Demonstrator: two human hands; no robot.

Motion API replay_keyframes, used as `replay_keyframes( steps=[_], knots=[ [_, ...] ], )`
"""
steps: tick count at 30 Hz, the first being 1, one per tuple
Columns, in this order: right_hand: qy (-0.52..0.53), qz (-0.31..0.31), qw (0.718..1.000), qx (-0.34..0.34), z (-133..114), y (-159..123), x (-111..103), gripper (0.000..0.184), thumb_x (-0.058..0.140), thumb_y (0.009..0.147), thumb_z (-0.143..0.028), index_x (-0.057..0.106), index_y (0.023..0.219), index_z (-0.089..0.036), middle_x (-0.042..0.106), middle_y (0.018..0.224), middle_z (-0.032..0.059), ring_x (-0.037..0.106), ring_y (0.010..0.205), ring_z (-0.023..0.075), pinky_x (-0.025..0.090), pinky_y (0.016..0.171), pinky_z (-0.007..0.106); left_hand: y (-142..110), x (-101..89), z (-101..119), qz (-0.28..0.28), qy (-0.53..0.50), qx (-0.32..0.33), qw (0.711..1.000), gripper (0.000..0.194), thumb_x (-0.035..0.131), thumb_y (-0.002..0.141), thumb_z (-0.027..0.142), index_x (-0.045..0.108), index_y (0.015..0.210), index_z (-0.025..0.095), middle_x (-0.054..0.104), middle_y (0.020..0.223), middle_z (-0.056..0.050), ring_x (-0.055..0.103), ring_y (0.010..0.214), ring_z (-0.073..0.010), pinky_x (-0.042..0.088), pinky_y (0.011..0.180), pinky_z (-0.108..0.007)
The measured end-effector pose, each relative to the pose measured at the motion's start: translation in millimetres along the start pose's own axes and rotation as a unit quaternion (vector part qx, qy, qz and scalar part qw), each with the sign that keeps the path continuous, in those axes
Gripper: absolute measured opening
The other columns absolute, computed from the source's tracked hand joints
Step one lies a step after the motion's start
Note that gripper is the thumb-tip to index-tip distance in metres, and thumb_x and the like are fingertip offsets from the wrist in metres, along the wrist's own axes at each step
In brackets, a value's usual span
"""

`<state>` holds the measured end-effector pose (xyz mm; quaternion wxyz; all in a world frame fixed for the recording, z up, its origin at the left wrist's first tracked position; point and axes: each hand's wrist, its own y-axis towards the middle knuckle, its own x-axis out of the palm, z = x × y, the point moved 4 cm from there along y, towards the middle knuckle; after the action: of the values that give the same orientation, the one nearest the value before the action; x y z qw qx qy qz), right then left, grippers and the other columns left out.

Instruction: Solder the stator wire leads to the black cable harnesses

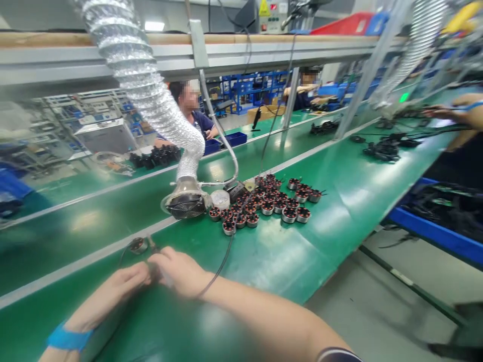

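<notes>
My left hand [130, 279], with a blue band at the wrist, meets my right hand [179, 271] low over the green work surface. Fingers of both hands are closed and pressed together, and what they pinch is hidden and blurred. A short narrow piece sticks up just beyond my right fingertips. Right behind the hands lies a round motor part [138, 245] with a dark wire beside it. A thin dark cable [226, 254] hangs from above and crosses my right forearm. To the right, several similar round motor parts [267, 207] with silvery rims stand grouped on the surface.
A silver duct [151, 85] ends in a round hood [186, 198] above the green surface [264, 261]. Beside it stands a whitish round container [220, 199]. Black cable bundles [385, 148] and a co-worker's hand [468, 110] are far right. A blue tray [437, 236] stands below.
</notes>
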<state>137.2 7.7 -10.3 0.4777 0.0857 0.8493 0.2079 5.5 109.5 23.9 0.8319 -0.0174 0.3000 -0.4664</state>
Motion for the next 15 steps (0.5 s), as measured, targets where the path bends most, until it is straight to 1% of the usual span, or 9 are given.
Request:
replay_keyframes(
  steps=[2,5,7,10,12,15],
  knots=[
    [0.025,0.006,1.000,0.004,-0.6,0.0,-1.9,0.054,0.060,0.084,-0.012,0.040,0.132,-0.024,0.052,0.115,0.0046,0.060,0.088,0.0174,0.048,0.073,0.027,1.1,-0.5,-3.4,-0.010,-0.001,0.036,0.999,0.040,0.068,0.074,0.055,0.063,0.065,0.017,0.057,0.074,-0.002,0.049,0.070,-0.0172,0.042,0.063,-0.025],
    [0.084,0.010,0.996,0.003,-0.8,1.5,-3.9,0.058,0.062,0.081,-0.005,0.040,0.132,-0.024,0.050,0.117,0.0054,0.059,0.091,0.0169,0.048,0.078,0.028,3.7,-4.8,-12.1,0.026,-0.027,0.061,0.997,0.035,0.076,0.069,0.044,0.059,0.061,0.015,0.055,0.076,-0.001,0.049,0.071,-0.0141,0.040,0.068,-0.025],
    [0.102,0.003,0.995,-0.001,-0.8,3.2,-3.8,0.060,0.061,0.080,-0.002,0.040,0.132,-0.024,0.050,0.117,0.0061,0.059,0.089,0.0163,0.049,0.077,0.029,5.8,-5.7,-20.0,0.024,-0.067,0.044,0.997,0.035,0.080,0.065,0.041,0.056,0.062,0.015,0.053,0.074,0.002,0.047,0.067,-0.0112,0.038,0.066,-0.023],
    [0.106,-0.004,0.994,-0.007,-2.5,4.6,-3.4,0.060,0.061,0.080,0.001,0.041,0.131,-0.023,0.051,0.117,0.0067,0.060,0.087,0.0163,0.050,0.077,0.030,7.5,-3.2,-26.0,-0.014,-0.103,-0.001,0.995,0.038,0.084,0.061,0.039,0.055,0.069,0.015,0.052,0.069,0.004,0.043,0.060,-0.0086,0.034,0.060,-0.021],
    [0.102,-0.003,0.995,-0.004,-3.4,4.7,-3.4,0.060,0.062,0.079,0.001,0.042,0.131,-0.022,0.051,0.118,0.0073,0.061,0.090,0.0178,0.051,0.078,0.031,8.5,-1.6,-23.3,-0.032,-0.095,-0.010,0.995,0.037,0.079,0.067,0.043,0.058,0.075,0.015,0.051,0.067,0.004,0.039,0.057,-0.0077,0.029,0.055,-0.021],
    [0.102,0.003,0.995,-0.002,-3.6,4.5,-3.4,0.060,0.063,0.079,0.000,0.042,0.131,-0.022,0.051,0.120,0.0084,0.061,0.095,0.0199,0.052,0.081,0.033,11.4,-2.0,-15.7,-0.032,-0.072,0.004,0.997,0.037,0.069,0.078,0.050,0.060,0.077,0.014,0.048,0.063,0.004,0.030,0.053,-0.0071,0.020,0.049,-0.022]
  ],
)
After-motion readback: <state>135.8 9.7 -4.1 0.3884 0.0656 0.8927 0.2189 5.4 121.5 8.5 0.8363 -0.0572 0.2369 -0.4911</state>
